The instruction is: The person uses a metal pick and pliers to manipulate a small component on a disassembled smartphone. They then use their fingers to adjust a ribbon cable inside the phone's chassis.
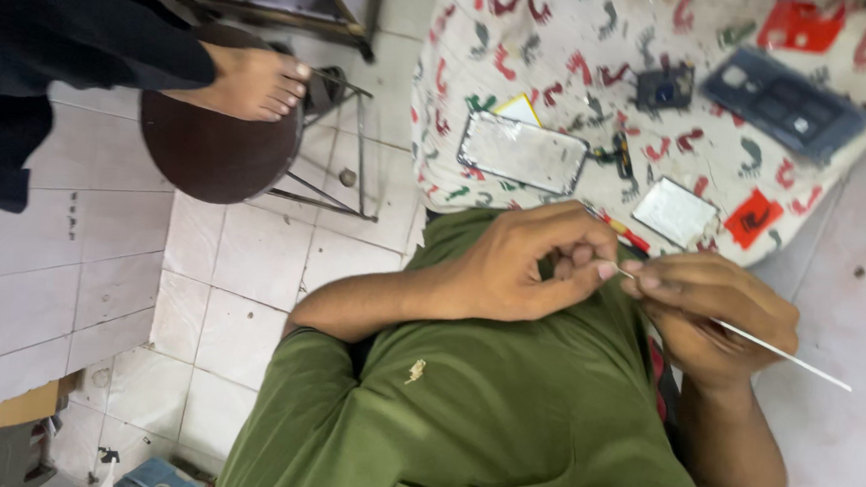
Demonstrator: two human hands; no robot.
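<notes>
My left hand [527,264] and my right hand [714,316] meet in front of my green shirt [482,417]. Between them runs a thin white strip [787,357]. The left thumb and forefinger pinch its near end. My right hand closes around it further along, and the free end sticks out to the right. Just beyond my hands a table edge with a cloth [566,41] printed in red and green carries a bare phone frame [524,151] and a small silvery plate [673,212].
On the cloth also lie a dark flat tray [787,103], a small dark module [663,87], a yellow card [518,108] and a red-handled tool [622,231]. To the left another person's bare foot [252,82] rests on a round brown stool [213,150] on a tiled floor.
</notes>
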